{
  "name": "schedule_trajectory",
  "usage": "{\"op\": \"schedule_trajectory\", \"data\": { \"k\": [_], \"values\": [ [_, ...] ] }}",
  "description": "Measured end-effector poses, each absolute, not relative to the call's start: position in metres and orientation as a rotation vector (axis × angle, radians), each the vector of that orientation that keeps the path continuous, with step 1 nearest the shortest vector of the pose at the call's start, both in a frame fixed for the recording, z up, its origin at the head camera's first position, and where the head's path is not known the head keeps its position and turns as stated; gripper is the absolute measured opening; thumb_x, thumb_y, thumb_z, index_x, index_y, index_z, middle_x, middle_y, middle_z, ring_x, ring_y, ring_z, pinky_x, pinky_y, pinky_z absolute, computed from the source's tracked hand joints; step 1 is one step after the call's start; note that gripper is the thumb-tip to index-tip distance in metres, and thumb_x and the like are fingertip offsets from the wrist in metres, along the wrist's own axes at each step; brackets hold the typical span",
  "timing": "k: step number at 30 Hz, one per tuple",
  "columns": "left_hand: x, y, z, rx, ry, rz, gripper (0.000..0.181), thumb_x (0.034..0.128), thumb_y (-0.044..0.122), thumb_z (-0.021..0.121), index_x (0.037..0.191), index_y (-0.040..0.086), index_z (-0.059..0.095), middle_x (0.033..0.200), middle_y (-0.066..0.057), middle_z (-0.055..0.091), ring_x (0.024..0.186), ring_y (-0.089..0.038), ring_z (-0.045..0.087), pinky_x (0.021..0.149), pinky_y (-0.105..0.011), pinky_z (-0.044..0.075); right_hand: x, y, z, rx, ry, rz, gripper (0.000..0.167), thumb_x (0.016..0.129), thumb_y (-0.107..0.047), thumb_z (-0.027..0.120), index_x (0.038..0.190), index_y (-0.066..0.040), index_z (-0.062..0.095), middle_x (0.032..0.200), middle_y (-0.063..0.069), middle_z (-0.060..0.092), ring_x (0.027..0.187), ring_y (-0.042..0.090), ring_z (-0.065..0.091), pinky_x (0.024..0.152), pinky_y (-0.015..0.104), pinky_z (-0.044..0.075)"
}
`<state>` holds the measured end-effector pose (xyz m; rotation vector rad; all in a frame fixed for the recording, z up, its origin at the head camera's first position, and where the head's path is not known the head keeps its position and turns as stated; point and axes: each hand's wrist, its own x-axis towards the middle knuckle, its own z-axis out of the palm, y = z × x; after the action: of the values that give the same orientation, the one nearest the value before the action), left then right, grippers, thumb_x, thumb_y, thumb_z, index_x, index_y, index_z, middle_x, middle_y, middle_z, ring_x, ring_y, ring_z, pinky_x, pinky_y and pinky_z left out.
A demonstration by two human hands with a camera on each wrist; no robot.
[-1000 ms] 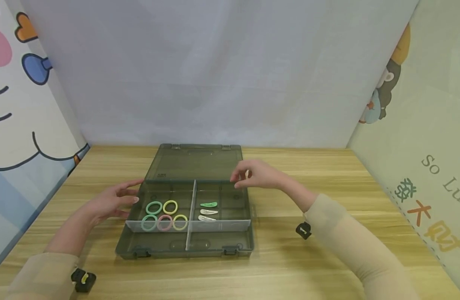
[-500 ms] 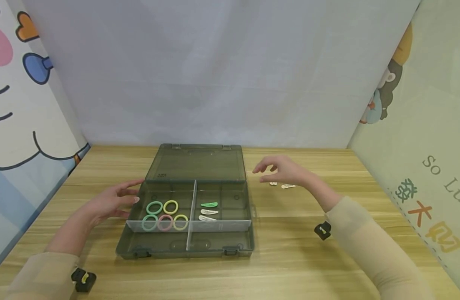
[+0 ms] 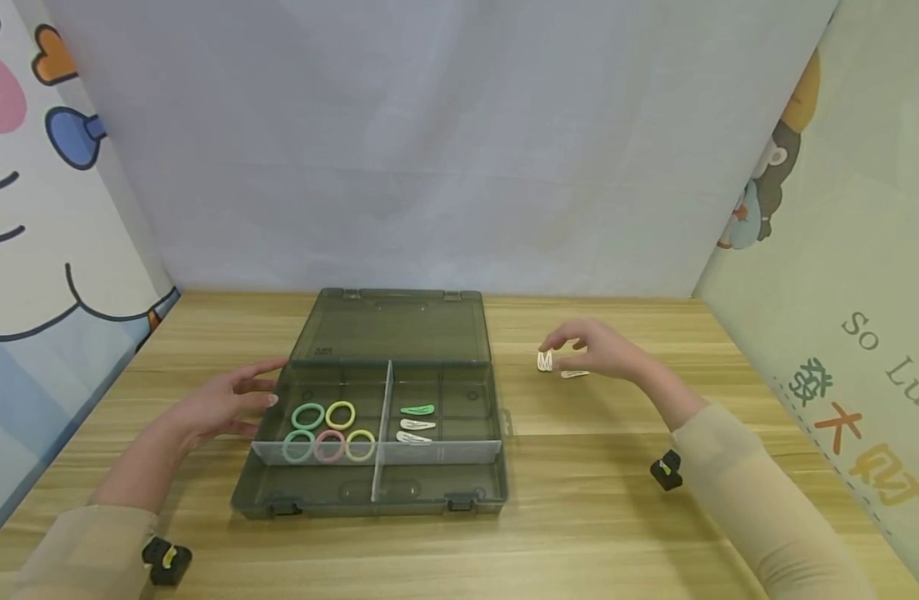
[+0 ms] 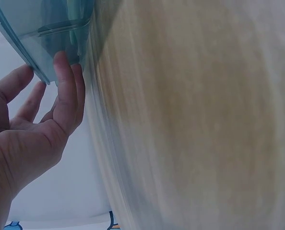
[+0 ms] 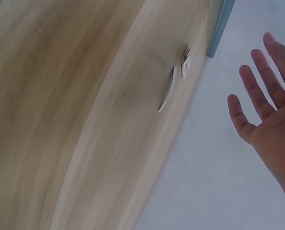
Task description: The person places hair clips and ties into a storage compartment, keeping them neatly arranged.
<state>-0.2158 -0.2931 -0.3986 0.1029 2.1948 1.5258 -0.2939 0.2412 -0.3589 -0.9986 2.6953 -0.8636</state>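
A grey translucent divided box lies with its lid laid back. My left hand rests its fingertips against the box's left side, fingers mostly straight, as the left wrist view also shows. Right of the box, two white snap hair clips lie side by side, with a single white clip beside them. Over these hovers my right hand, thumb and fingers apart, nothing held. From the right wrist view, its fingers are spread, and the single clip lies on the table.
Several green, yellow and pink hair rings fill part of the box's back left compartment. A green clip and two white clips lie in the back right one. A white cloth hangs behind the wooden table.
My right hand has moved right from above the box's back right compartment to the white clips on the table, uncovering them. My left hand stays at the box's side.
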Motion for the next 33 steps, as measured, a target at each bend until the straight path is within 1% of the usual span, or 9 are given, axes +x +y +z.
{"op": "schedule_trajectory", "data": {
  "k": [4, 10, 15, 20, 26, 33],
  "values": [
    [-0.215, -0.292, -0.397, 0.103, 2.198, 1.522, 0.071, 0.0973, 0.020, 0.053, 0.153, 0.016, 0.011, 0.150, -0.031, 0.014, 0.128, -0.047, 0.034, 0.082, -0.042, 0.052, -0.296, 0.251, -0.366, -0.935, 2.706, -0.865, 0.029, 0.084, -0.011, 0.071, 0.112, -0.006, 0.068, 0.116, 0.009, 0.064, 0.113, 0.031, 0.054, 0.093, 0.055, 0.043],
    [-0.214, -0.293, -0.397, 0.106, 2.200, 1.524, 0.072, 0.0964, 0.022, 0.055, 0.153, 0.016, 0.011, 0.150, -0.031, 0.015, 0.126, -0.044, 0.037, 0.081, -0.041, 0.052, -0.302, 0.265, -0.378, -0.858, 2.712, -0.855, 0.029, 0.083, -0.014, 0.073, 0.111, -0.007, 0.068, 0.117, 0.010, 0.065, 0.114, 0.032, 0.054, 0.095, 0.055, 0.042],
    [-0.214, -0.293, -0.397, 0.111, 2.200, 1.521, 0.073, 0.0960, 0.023, 0.056, 0.153, 0.016, 0.011, 0.150, -0.031, 0.015, 0.126, -0.044, 0.038, 0.081, -0.041, 0.052, -0.305, 0.274, -0.386, -0.823, 2.706, -0.845, 0.028, 0.083, -0.013, 0.072, 0.110, -0.007, 0.069, 0.116, 0.010, 0.065, 0.111, 0.032, 0.056, 0.094, 0.054, 0.043],
    [-0.214, -0.293, -0.396, 0.110, 2.195, 1.523, 0.074, 0.0958, 0.024, 0.056, 0.153, 0.016, 0.011, 0.150, -0.031, 0.014, 0.127, -0.044, 0.037, 0.082, -0.042, 0.052, -0.308, 0.280, -0.394, -0.784, 2.698, -0.831, 0.024, 0.084, -0.011, 0.072, 0.108, -0.009, 0.070, 0.114, 0.010, 0.066, 0.109, 0.030, 0.058, 0.093, 0.050, 0.046],
    [-0.214, -0.294, -0.397, 0.111, 2.194, 1.524, 0.075, 0.0952, 0.025, 0.057, 0.153, 0.015, 0.011, 0.150, -0.031, 0.015, 0.126, -0.043, 0.039, 0.082, -0.042, 0.052, -0.311, 0.283, -0.399, -0.707, 2.659, -0.858, 0.025, 0.082, -0.011, 0.073, 0.107, -0.010, 0.070, 0.115, 0.008, 0.065, 0.111, 0.028, 0.058, 0.093, 0.044, 0.047],
    [-0.213, -0.295, -0.397, 0.117, 2.195, 1.524, 0.075, 0.0951, 0.025, 0.057, 0.153, 0.015, 0.011, 0.150, -0.031, 0.016, 0.126, -0.043, 0.039, 0.082, -0.043, 0.052, -0.314, 0.283, -0.403, -0.721, 2.670, -0.836, 0.020, 0.081, -0.013, 0.074, 0.101, -0.013, 0.072, 0.110, 0.007, 0.066, 0.105, 0.027, 0.059, 0.092, 0.044, 0.047]
  ]
}}
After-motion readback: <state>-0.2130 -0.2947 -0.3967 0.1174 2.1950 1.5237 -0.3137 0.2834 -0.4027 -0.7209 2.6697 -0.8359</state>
